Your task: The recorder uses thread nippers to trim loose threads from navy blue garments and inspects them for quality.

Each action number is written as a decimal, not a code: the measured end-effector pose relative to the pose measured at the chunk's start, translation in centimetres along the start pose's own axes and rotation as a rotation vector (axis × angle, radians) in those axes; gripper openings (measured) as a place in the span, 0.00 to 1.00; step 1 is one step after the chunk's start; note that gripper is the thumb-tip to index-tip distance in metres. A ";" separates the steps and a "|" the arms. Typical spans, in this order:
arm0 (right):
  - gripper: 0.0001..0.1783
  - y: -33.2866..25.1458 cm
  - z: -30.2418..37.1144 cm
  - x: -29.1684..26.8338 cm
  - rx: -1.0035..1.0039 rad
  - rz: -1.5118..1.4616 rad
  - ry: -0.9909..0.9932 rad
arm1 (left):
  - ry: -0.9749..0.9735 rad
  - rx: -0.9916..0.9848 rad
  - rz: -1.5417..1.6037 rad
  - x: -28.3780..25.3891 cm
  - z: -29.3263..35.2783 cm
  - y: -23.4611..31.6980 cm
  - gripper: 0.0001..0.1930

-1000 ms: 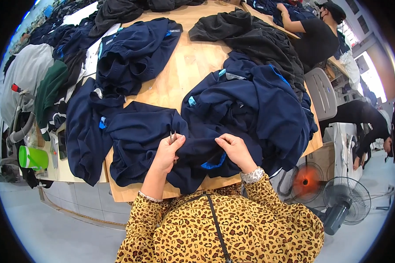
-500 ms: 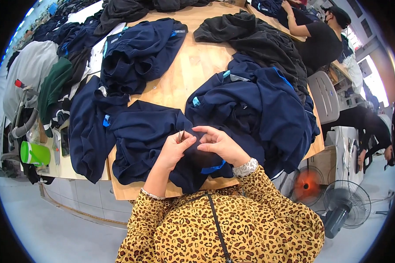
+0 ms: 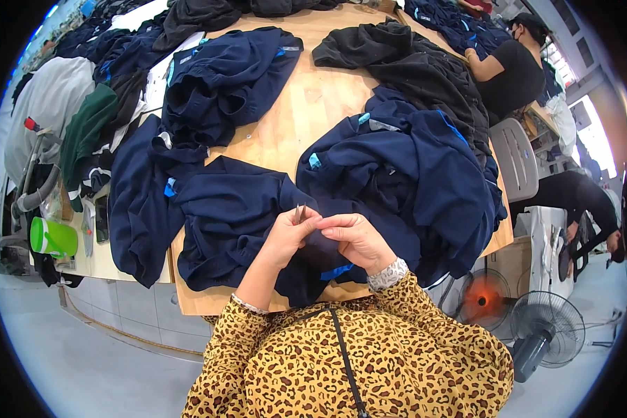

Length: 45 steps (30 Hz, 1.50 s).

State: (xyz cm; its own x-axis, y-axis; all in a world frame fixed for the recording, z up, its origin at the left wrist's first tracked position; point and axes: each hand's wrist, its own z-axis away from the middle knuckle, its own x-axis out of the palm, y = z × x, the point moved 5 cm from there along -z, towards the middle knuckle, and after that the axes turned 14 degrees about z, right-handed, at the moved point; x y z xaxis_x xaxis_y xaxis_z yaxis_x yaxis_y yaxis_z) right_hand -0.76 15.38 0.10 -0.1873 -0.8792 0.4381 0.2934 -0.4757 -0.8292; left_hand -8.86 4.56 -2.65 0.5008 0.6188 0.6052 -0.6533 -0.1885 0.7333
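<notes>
My left hand point(image 3: 289, 235) is closed around small metal thread snips point(image 3: 300, 212), whose two pointed tips stick up past the fingers. My right hand point(image 3: 361, 242) is in a pinch, thumb and forefinger meeting right beside the left fingertips; whatever it grips is too small to make out. Under both hands lies a navy blue garment point(image 3: 233, 212) with a light blue tab at its left. A heap of navy garments point(image 3: 442, 188) with bright blue trim rests just right of my right hand.
More navy clothing point(image 3: 223, 87) and dark grey garments point(image 3: 425, 66) cover parts of the wooden table point(image 3: 296, 115). A green bucket point(image 3: 54, 237) stands at the left. Fans point(image 3: 547, 327) are on the right by a grey chair point(image 3: 514, 159). A person in black point(image 3: 512, 76) works far right.
My right hand has moved left and closed its fingers, so its fingertips now meet those of my left hand. The left hand has shifted slightly right. The far co-worker's arm has moved.
</notes>
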 end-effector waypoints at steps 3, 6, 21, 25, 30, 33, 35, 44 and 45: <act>0.12 0.3 -0.1 0.1 0.020 -0.029 0.053 | 0.001 -0.007 0.023 0.0 0.1 0.0 0.06; 0.13 0.4 -0.4 -0.7 -0.057 -0.064 0.265 | 0.108 0.174 -0.011 -0.2 0.2 0.4 0.04; 0.18 -3.1 1.9 0.0 -0.362 -0.297 0.358 | 0.083 0.556 -0.103 2.9 1.2 -0.7 0.09; 0.19 -3.7 2.2 -3.1 -0.425 -0.290 0.532 | 0.083 0.178 0.111 0.0 2.3 -0.1 0.04; 0.20 -1.4 1.7 -4.1 -0.374 -0.321 0.496 | 0.119 0.106 0.132 -2.2 2.2 -0.2 0.05; 0.22 -0.4 1.7 -4.4 -0.356 -0.308 0.541 | 0.120 0.065 0.047 -2.4 2.3 -0.2 0.04; 0.22 -0.2 1.7 -4.3 -0.358 -0.293 0.534 | 0.085 0.129 -0.007 -2.5 2.1 -0.8 0.03; 0.21 -0.7 2.2 -2.6 -0.368 -0.261 0.546 | 0.078 0.449 -0.319 -1.1 2.2 0.3 0.05; 0.20 -0.6 2.1 -2.4 -0.355 -0.265 0.547 | 0.078 0.460 -0.283 -0.6 2.1 0.4 0.05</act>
State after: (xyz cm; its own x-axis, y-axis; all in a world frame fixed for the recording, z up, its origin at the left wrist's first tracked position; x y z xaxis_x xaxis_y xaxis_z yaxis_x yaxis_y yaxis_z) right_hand 1.51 17.69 0.29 -0.6818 -0.5508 0.4814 -0.1340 -0.5529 -0.8224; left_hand -8.23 2.49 -2.03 0.5655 0.7454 0.3530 -0.1745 -0.3102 0.9345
